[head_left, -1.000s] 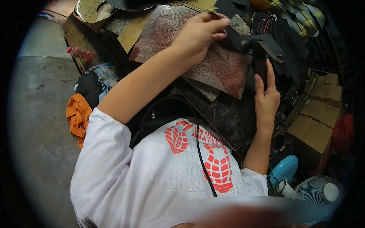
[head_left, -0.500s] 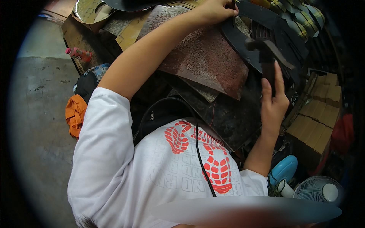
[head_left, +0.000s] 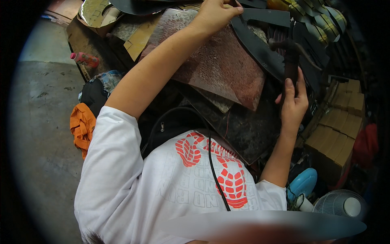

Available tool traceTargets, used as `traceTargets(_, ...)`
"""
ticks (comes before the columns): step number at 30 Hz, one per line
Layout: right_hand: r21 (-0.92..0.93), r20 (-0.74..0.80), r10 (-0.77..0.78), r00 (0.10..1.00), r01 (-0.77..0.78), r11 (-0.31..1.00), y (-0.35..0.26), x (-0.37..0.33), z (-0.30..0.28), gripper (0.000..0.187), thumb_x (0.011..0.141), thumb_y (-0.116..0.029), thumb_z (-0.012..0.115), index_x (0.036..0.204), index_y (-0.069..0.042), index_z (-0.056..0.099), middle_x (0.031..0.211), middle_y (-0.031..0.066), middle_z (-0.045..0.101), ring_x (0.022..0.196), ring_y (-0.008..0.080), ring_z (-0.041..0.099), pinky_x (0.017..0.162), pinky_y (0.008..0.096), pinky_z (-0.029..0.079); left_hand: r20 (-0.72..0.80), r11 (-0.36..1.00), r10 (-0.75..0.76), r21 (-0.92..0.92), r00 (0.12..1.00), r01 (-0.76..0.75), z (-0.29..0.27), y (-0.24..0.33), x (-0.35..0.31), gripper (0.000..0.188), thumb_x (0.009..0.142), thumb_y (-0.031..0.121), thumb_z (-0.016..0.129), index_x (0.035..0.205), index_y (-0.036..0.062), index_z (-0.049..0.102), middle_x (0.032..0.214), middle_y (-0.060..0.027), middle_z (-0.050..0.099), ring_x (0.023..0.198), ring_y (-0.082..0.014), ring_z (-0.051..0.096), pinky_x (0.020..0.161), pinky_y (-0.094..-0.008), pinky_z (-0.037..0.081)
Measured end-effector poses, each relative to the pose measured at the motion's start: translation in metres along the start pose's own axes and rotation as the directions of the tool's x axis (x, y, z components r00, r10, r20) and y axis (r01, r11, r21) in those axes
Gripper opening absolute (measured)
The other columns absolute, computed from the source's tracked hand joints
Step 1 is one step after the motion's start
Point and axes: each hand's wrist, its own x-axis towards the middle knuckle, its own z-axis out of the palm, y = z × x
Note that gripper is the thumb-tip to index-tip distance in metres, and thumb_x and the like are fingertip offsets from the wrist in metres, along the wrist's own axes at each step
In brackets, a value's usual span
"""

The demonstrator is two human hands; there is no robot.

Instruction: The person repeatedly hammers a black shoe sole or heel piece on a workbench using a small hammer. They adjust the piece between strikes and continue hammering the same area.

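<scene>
My right hand (head_left: 294,105) is closed around the dark handle of a hammer (head_left: 291,65), whose head is raised at the right of the worktop. My left hand (head_left: 215,16) reaches across to the upper edge of the view. Its fingers are pinched together; a thin dark thing shows at their tips, too cut off to name. Just right of these fingertips, flat black cut pieces (head_left: 254,46) lie overlapping, one curved and one straight. Below the left hand is a worn reddish-brown slab (head_left: 219,65) with a pitted surface, resting tilted over a dark board (head_left: 243,134).
Yellow-and-dark curved pieces (head_left: 325,24) are stacked at the far right. Brown cardboard boxes (head_left: 335,122) stand at the right, above a fan (head_left: 341,203) and a blue round object (head_left: 302,183). On the left are a pink bottle (head_left: 85,59) and orange cloth (head_left: 82,124).
My left hand has shifted a little to the left, uncovering more of the black pieces. The hammer has moved slightly right and stands more upright in my right hand.
</scene>
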Motion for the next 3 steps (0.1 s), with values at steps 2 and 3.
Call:
traceTargets(2, 0.116, 0.042, 0.056, 0.998, -0.060, 0.991, 0.0043, 0.0074, 0.0005, 0.046, 0.101, -0.025, 0.063, 0.145, -0.014, 0.055, 0.103, 0.0084, 0.069, 0.055, 0.0080, 0.056, 0.051, 0.0238, 0.048, 0.026, 0.991, -0.125, 0.057, 0.992, 0.123, -0.0041, -0.0098, 0.0016, 0.016, 0.092, 0.014, 0.068, 0.096, -0.0020, 0.069, 0.085, -0.0042, 0.069, 0.076, -0.0095, 0.060, 0.073, -0.0280, 0.049)
traceTargets(3, 0.172, 0.066, 0.074, 0.995, -0.084, 0.982, 0.0065, 0.0107, -0.0004, 0.048, 0.101, -0.026, 0.063, 0.147, -0.015, 0.053, 0.108, 0.0098, 0.068, 0.055, 0.0090, 0.057, 0.051, 0.0238, 0.049, 0.041, 1.000, -0.010, 0.007, 0.999, 0.009, -0.0018, -0.0145, 0.0032, 0.017, 0.093, 0.013, 0.068, 0.099, -0.0021, 0.069, 0.087, -0.0051, 0.070, 0.079, -0.0100, 0.062, 0.071, -0.0272, 0.049)
